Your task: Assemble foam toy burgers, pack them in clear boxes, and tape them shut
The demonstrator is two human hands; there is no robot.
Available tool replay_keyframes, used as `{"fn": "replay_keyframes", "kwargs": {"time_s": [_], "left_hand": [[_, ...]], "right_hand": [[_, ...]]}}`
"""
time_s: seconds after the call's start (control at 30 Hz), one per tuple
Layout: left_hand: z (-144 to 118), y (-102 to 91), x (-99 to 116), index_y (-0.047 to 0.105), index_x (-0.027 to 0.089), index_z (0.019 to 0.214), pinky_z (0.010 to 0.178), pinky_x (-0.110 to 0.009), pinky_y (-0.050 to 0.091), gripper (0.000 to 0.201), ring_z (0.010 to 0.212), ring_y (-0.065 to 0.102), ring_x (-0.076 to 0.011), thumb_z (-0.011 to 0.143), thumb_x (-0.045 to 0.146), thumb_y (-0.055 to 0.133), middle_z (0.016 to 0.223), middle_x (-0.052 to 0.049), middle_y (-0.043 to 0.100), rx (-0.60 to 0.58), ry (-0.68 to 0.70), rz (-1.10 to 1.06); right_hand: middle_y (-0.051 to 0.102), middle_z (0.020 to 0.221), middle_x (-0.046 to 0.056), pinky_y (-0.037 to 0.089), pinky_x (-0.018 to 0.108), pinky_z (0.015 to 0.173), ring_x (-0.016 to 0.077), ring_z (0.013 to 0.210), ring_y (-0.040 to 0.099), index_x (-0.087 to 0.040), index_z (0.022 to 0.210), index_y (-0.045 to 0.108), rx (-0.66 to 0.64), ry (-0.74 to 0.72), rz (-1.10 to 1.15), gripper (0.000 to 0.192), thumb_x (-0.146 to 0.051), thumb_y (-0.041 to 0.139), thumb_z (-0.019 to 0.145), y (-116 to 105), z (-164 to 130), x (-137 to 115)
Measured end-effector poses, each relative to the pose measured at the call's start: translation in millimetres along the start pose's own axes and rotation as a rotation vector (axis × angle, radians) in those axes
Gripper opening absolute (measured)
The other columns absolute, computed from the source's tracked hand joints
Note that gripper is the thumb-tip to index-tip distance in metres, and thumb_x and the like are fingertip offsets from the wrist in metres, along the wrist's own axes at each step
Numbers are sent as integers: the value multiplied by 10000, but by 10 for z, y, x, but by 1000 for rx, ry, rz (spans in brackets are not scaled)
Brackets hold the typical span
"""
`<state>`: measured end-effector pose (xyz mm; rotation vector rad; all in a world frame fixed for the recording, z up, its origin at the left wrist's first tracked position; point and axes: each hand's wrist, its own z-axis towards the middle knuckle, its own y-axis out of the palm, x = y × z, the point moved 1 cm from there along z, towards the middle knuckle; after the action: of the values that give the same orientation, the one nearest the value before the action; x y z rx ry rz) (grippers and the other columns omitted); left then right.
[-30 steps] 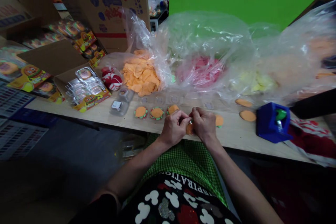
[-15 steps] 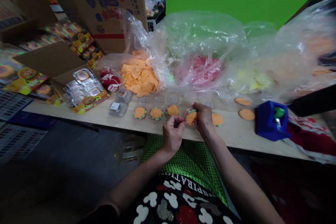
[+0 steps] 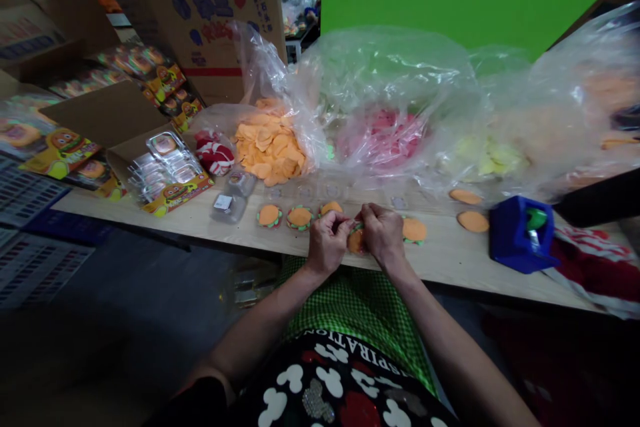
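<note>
Both hands meet at the near edge of the worktop [image 3: 450, 260], the left hand [image 3: 326, 245] and right hand [image 3: 383, 235] each with fingers pinching one small burger toy [image 3: 356, 240] held between them just above the wood. Three finished burgers [image 3: 299, 217] sit in a row just left; a blue box [image 3: 520, 235] stands well right.

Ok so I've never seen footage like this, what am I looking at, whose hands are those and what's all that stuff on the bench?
The camera sits on a person's head, looking down at their own two bare hands; there is no robot. The left hand and right hand together pinch a small toy burger. Finished toy burgers stand in a row on the wooden bench. Behind are clear bags, one holding orange foam pieces. A blue box stands at the right, and packaged toys at the left.
</note>
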<state>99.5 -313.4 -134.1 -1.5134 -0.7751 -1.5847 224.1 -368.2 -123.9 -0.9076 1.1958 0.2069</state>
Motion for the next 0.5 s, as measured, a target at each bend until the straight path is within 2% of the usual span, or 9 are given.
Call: {"fn": "replay_keyframes", "kwargs": {"time_s": [0.1, 0.2, 0.27, 0.33, 0.37, 0.43, 0.47, 0.5], "left_hand": [[-5, -3, 44, 688, 156, 886, 662, -251, 499, 211, 745, 631, -153, 834, 360, 703, 812, -42, 688, -110, -56, -98], [-15, 10, 118, 672, 166, 1083, 768, -258, 541, 426, 876, 662, -167, 727, 335, 833, 988, -59, 709, -270, -99, -238], [-5, 1, 140, 650, 178, 1110, 793, -277, 558, 489, 888, 671, -168, 704, 344, 864, 1017, -55, 705, -298, -183, -398], [23, -26, 125, 641, 200, 1099, 739, -302, 578, 498, 857, 677, -175, 700, 389, 871, 1029, -45, 697, -298, -315, -590], [40, -42, 107, 640, 212, 1098, 695, -310, 582, 504, 830, 678, -179, 694, 405, 874, 1024, -40, 695, -310, -384, -682], [71, -67, 66, 652, 225, 1078, 623, -312, 577, 484, 776, 674, -181, 688, 401, 877, 983, -32, 695, -352, -486, -827], [83, -70, 47, 663, 224, 1054, 606, -308, 572, 457, 752, 668, -176, 687, 391, 879, 947, -29, 697, -369, -517, -879], [90, -65, 31, 673, 219, 1023, 598, -302, 567, 430, 738, 664, -173, 684, 382, 881, 910, -28, 698, -383, -541, -921]], "right_hand": [[650, 632, 63, 375, 327, 614, 221, 641, 567, -217, 628, 621, -20, 26, 50, 358, -464, 428, 800, -11, 39, -21], [669, 728, 59, 421, 325, 628, 231, 713, 592, -208, 806, 648, -32, 44, 207, 344, -502, 468, 803, -65, 73, -69], [686, 820, 65, 468, 331, 642, 236, 759, 625, -209, 977, 647, -118, 77, 388, 440, -578, 458, 830, -217, 91, -61], [696, 958, 91, 495, 347, 679, 244, 842, 651, -214, 1093, 645, -137, 76, 409, 501, -608, 454, 849, -542, 112, 47], [685, 1047, 112, 495, 358, 707, 254, 909, 652, -216, 1117, 657, -76, 51, 309, 486, -582, 480, 851, -772, 127, 156], [664, 1089, 172, 465, 417, 755, 299, 964, 636, -189, 1089, 704, 255, 54, -135, 426, -472, 559, 805, -1320, 161, 488], [646, 1099, 226, 438, 451, 737, 339, 989, 627, -168, 1072, 730, 436, 122, -390, 411, -417, 565, 790, -1599, 175, 697], [625, 1119, 278, 411, 472, 700, 369, 984, 632, -151, 1058, 752, 552, 205, -580, 400, -372, 593, 765, -1853, 186, 919]]}}
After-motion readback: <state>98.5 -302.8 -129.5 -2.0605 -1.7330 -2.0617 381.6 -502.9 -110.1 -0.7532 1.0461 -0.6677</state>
